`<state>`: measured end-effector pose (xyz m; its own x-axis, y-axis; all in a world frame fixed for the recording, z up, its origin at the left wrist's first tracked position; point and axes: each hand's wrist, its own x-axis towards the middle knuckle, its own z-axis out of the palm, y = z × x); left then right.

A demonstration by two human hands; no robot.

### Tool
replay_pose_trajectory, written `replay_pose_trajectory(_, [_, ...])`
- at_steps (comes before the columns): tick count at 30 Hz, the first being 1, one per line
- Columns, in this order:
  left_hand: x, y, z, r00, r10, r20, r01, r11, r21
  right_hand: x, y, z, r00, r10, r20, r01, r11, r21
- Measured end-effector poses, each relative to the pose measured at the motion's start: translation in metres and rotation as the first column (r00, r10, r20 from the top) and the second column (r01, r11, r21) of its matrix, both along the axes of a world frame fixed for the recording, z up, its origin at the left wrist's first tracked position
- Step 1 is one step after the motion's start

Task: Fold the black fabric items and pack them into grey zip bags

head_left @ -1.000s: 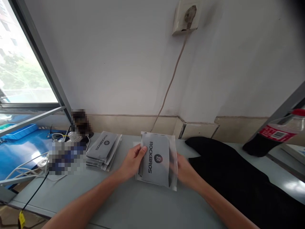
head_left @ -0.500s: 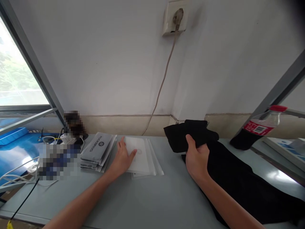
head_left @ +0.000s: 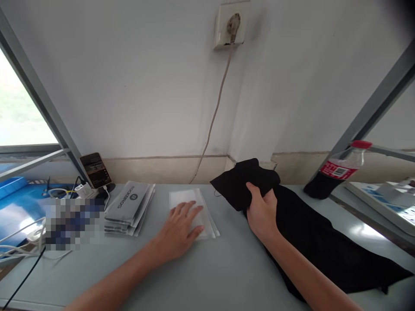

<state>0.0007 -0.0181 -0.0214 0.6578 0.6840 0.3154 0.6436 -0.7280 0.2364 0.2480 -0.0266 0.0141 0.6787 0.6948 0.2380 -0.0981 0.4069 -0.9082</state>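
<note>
Left hand [head_left: 181, 229], fingers spread, rests atop clear bags [head_left: 208, 219]; light pressure should steady them. Right hand [head_left: 263, 211] pinches black cloth [head_left: 231, 183] jutting past its thumb; firm hold advisable.

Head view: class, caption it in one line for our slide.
Left hand over translucent bags; right hand holding black cloth.
</note>
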Motion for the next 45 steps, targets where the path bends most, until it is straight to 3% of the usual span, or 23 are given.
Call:
replay_pose_trajectory(1, [0.000, -0.001, -0.001, 0.998, -0.067, -0.001, 0.067, 0.998, -0.020, -0.001, -0.001, 0.002, 0.999, 0.032, -0.024, -0.032, 0.999, 0.000])
replay_pose_trajectory(3, [-0.001, 0.000, -0.003, 0.996, -0.092, -0.012, 0.091, 0.995, -0.028, -0.002, -0.001, 0.005, 0.990, 0.129, -0.057, -0.128, 0.992, 0.011])
replay_pose_trajectory(9, [-0.010, 0.017, -0.005, 0.993, 0.104, 0.062, -0.106, 0.994, 0.030, -0.002, -0.002, 0.000, 0.935, 0.349, -0.070, -0.350, 0.937, 0.002])
replay_pose_trajectory(13, [-0.011, 0.014, 0.002, 0.984, -0.179, -0.019, 0.176, 0.981, -0.084, -0.001, -0.004, -0.003, 0.919, 0.375, -0.121, -0.380, 0.925, -0.020])
replay_pose_trajectory(15, [-0.010, 0.011, 0.004, 0.967, -0.252, -0.042, 0.245, 0.961, -0.128, 0.000, -0.003, -0.002, 0.926, 0.355, -0.129, -0.362, 0.932, -0.028])
replay_pose_trajectory(22, [-0.008, 0.018, 0.001, 0.999, -0.001, -0.055, 0.009, 0.989, 0.148, 0.007, 0.003, -0.005, 0.958, 0.275, -0.081, -0.285, 0.944, -0.163])
replay_pose_trajectory(28, [-0.007, 0.023, -0.003, 0.988, 0.152, -0.001, -0.148, 0.959, 0.242, 0.004, 0.001, -0.008, 0.887, 0.462, -0.012, -0.441, 0.839, -0.319])
replay_pose_trajectory(30, [-0.009, 0.025, -0.003, 0.985, 0.171, 0.030, -0.173, 0.950, 0.260, 0.003, 0.001, -0.010, 0.825, 0.552, 0.119, -0.467, 0.785, -0.406])
replay_pose_trajectory(32, [-0.012, 0.027, -0.003, 0.984, 0.178, 0.028, -0.179, 0.947, 0.267, 0.002, 0.002, -0.013, 0.727, 0.589, 0.353, -0.385, 0.775, -0.502])
replay_pose_trajectory(34, [-0.015, 0.030, -0.005, 0.982, 0.187, -0.004, -0.179, 0.947, 0.266, 0.001, 0.002, -0.018, 0.639, 0.523, 0.564, -0.229, 0.829, -0.510])
replay_pose_trajectory(36, [-0.018, 0.032, -0.008, 0.979, 0.198, -0.044, -0.180, 0.949, 0.259, -0.003, 0.001, -0.022, 0.565, 0.403, 0.720, -0.085, 0.896, -0.435])
replay_pose_trajectory(38, [-0.019, 0.033, -0.010, 0.976, 0.210, -0.067, -0.189, 0.953, 0.236, -0.009, -0.004, -0.024, 0.386, 0.365, 0.847, -0.008, 0.920, -0.393])
replay_pose_trajectory(40, [-0.020, 0.034, -0.012, 0.973, 0.218, -0.071, -0.200, 0.958, 0.205, -0.015, -0.010, -0.025, 0.169, 0.415, 0.894, 0.002, 0.907, -0.421])
replay_pose_trajectory(42, [-0.020, 0.035, -0.012, 0.971, 0.226, -0.072, -0.211, 0.962, 0.175, -0.019, -0.016, -0.024, 0.036, 0.477, 0.878, -0.033, 0.879, -0.476])
replay_pose_trajectory(43, [-0.019, 0.035, -0.011, 0.970, 0.234, -0.072, -0.220, 0.962, 0.164, -0.019, -0.019, -0.022, 0.008, 0.495, 0.869, -0.065, 0.867, -0.494])
replay_pose_trajectory(45, [-0.020, 0.035, -0.010, 0.967, 0.243, -0.076, -0.230, 0.962, 0.144, -0.016, -0.022, -0.014, 0.045, 0.568, 0.822, -0.188, 0.812, -0.552])
